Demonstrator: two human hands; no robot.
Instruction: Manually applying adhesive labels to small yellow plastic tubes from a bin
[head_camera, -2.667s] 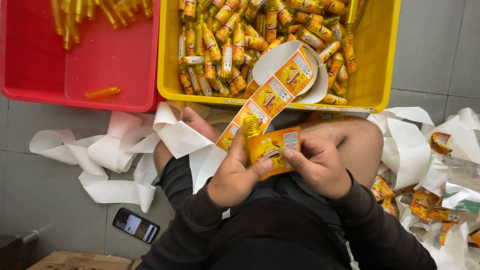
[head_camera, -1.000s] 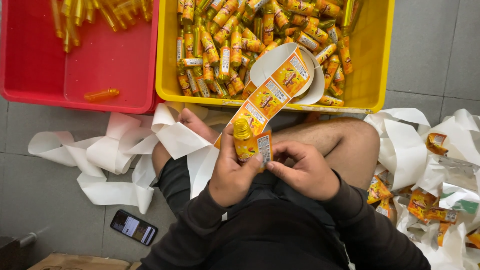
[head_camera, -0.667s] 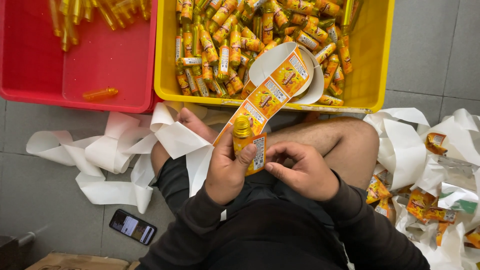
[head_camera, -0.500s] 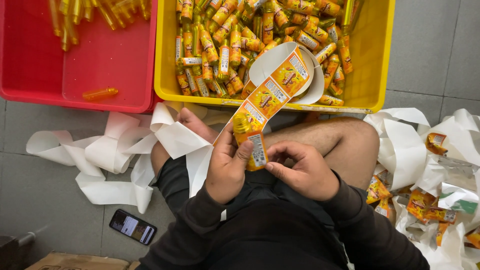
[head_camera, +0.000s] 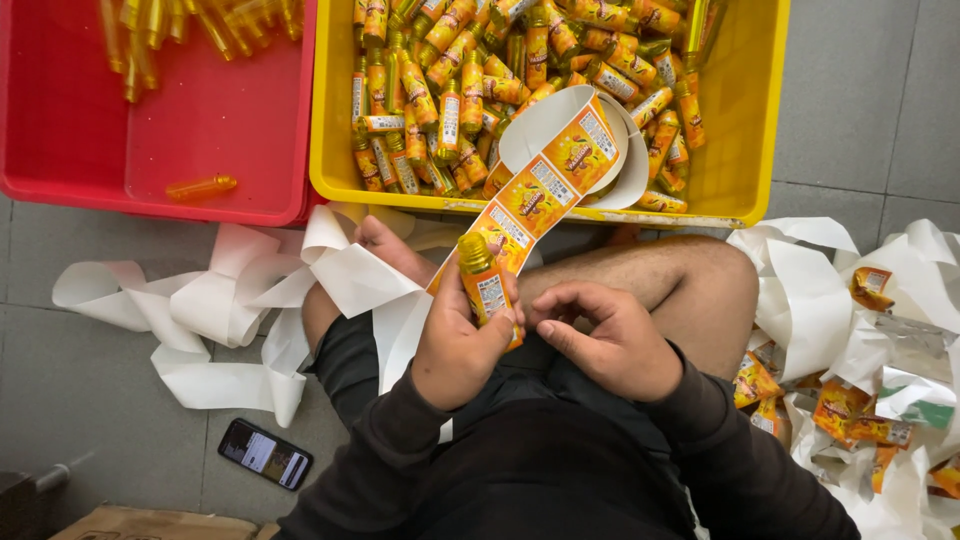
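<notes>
Head view: labelled orange bottle (head_camera: 487, 290) in left hand (head_camera: 455, 345) fingers.

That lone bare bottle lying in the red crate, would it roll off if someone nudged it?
Probably yes: the bare bottle is a slim cylinder lying on its side on the red crate's smooth, flat floor, so a sideways nudge should send it rolling. It looks like small clear plastic, so likely light and not fragile. The crate wall would stop it soon.

floor (head_camera: 870, 90): grey tiles, pale grout | light: even | no walls visible
</notes>
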